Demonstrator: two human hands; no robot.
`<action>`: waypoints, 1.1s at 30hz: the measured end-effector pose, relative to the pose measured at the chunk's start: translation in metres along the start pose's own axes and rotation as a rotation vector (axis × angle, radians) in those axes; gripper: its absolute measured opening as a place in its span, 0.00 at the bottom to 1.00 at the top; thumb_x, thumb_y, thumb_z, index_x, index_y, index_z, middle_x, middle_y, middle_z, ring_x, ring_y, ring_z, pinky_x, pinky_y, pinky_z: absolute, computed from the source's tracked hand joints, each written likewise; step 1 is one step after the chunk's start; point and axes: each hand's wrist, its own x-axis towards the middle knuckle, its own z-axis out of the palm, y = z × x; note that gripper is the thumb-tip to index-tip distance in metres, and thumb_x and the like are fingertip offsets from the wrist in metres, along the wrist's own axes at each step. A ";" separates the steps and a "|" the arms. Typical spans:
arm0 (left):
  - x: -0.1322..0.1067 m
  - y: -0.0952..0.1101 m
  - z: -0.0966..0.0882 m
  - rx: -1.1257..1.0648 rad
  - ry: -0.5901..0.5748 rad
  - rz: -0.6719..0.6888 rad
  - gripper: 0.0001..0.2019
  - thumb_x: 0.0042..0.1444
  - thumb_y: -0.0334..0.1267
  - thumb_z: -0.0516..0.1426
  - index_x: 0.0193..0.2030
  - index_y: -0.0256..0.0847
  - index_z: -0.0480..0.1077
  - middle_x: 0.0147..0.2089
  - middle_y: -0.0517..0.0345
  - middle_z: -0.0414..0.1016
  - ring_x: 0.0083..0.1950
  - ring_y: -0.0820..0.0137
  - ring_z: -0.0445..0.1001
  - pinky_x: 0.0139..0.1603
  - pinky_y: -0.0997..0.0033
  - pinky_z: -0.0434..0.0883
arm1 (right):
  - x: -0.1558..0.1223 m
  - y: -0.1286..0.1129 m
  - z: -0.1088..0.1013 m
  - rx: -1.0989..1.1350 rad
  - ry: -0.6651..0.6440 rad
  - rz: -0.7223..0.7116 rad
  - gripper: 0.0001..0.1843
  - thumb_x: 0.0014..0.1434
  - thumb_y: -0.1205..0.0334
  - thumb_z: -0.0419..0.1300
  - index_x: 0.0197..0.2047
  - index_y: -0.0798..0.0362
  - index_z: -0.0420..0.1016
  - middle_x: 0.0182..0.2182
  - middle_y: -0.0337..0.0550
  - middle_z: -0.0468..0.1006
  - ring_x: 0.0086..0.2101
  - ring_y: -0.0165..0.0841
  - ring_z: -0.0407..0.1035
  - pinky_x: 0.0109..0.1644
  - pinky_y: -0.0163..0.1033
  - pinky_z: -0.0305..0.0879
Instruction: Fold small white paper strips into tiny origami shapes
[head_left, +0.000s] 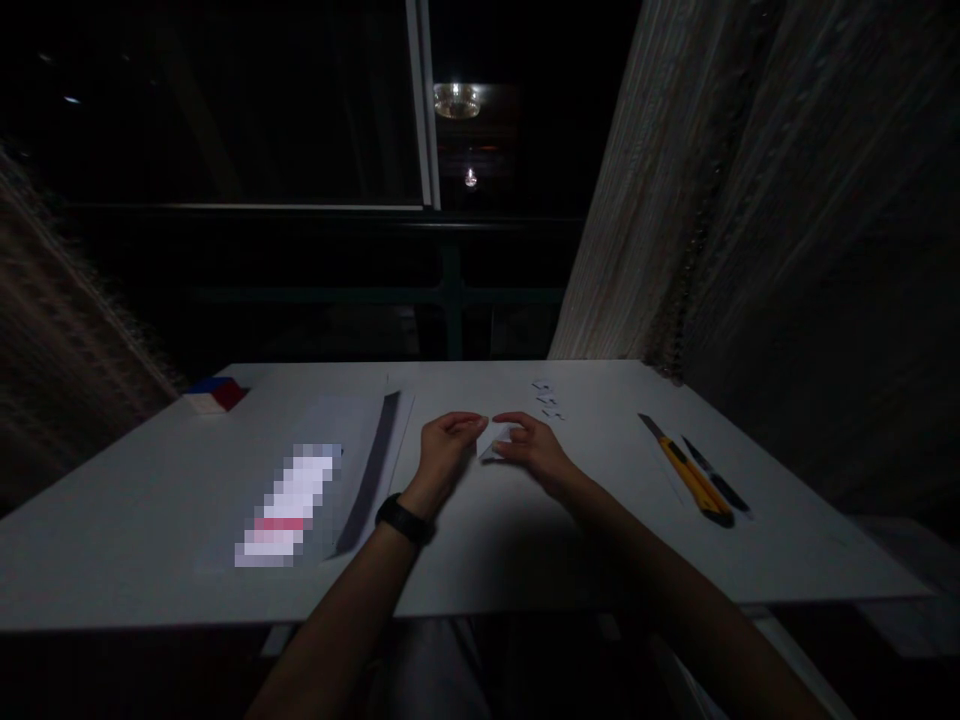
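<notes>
Where your two hands come together near the middle of the white table (487,585), a small white piece of paper (491,440) sits between your fingertips — take it as the centre of the clock. Your left hand (450,440) has thumb and finger pinched at its 10 o'clock corner. Your right hand (531,446) curls around its 3 o'clock side, thumb near the lower edge and a finger arched above; it seems to be holding too, though how firmly you cannot tell in this dim light.

The paper looks folded or angled, and should handle as next to weightless, fairly stiff along any crease, and quick to crumple or tear. Hold it lightly by opposite edges, fingertips only, since a hard pinch in the middle could dent it.

Just off at 2 o'clock lie some small paper bits (548,400). Well away, between 3 and 4 o'clock, rests a yellow box cutter (694,482) — beside it, a dark slim tool (716,475). Toward 8 o'clock lies a long grey strip (367,475).
</notes>
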 end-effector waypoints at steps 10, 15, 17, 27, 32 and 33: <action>-0.008 0.002 0.002 0.098 -0.206 -0.161 0.15 0.35 0.43 0.65 0.24 0.31 0.73 0.19 0.57 0.70 0.20 0.76 0.65 0.20 0.77 0.63 | -0.001 -0.006 -0.008 -0.289 -0.015 -0.047 0.28 0.35 0.62 0.68 0.42 0.55 0.67 0.15 0.30 0.65 0.18 0.26 0.62 0.22 0.32 0.57; -0.007 0.003 0.000 0.194 -0.172 -0.148 0.15 0.34 0.44 0.65 0.21 0.32 0.72 0.14 0.59 0.66 0.16 0.78 0.61 0.16 0.78 0.58 | -0.004 -0.009 -0.005 -0.353 -0.045 -0.062 0.27 0.38 0.63 0.66 0.44 0.54 0.65 0.18 0.30 0.65 0.20 0.26 0.63 0.24 0.32 0.58; -0.007 0.003 0.000 0.180 -0.128 -0.136 0.15 0.34 0.44 0.66 0.22 0.32 0.72 0.14 0.59 0.66 0.17 0.78 0.62 0.16 0.78 0.58 | -0.004 -0.008 -0.004 -0.307 -0.056 -0.083 0.29 0.38 0.64 0.66 0.46 0.53 0.64 0.21 0.32 0.68 0.23 0.27 0.65 0.26 0.33 0.61; -0.003 -0.002 -0.003 0.030 -0.132 -0.165 0.18 0.37 0.44 0.64 0.31 0.30 0.73 0.23 0.56 0.70 0.22 0.76 0.66 0.23 0.76 0.66 | 0.000 0.003 -0.003 -0.113 -0.099 -0.093 0.27 0.37 0.64 0.67 0.44 0.53 0.67 0.29 0.37 0.71 0.22 0.25 0.65 0.26 0.33 0.63; -0.003 -0.002 -0.004 0.027 -0.101 -0.158 0.15 0.39 0.42 0.63 0.29 0.31 0.72 0.20 0.60 0.67 0.20 0.78 0.64 0.22 0.77 0.66 | -0.001 0.002 -0.006 -0.129 -0.149 -0.010 0.26 0.38 0.63 0.67 0.43 0.57 0.70 0.18 0.34 0.69 0.19 0.24 0.62 0.24 0.32 0.58; -0.003 -0.001 -0.004 0.040 -0.101 -0.157 0.14 0.39 0.42 0.63 0.29 0.31 0.72 0.19 0.60 0.67 0.20 0.78 0.64 0.21 0.77 0.65 | -0.001 0.003 -0.006 -0.117 -0.157 -0.010 0.26 0.38 0.63 0.67 0.43 0.57 0.70 0.18 0.34 0.69 0.19 0.24 0.62 0.24 0.31 0.57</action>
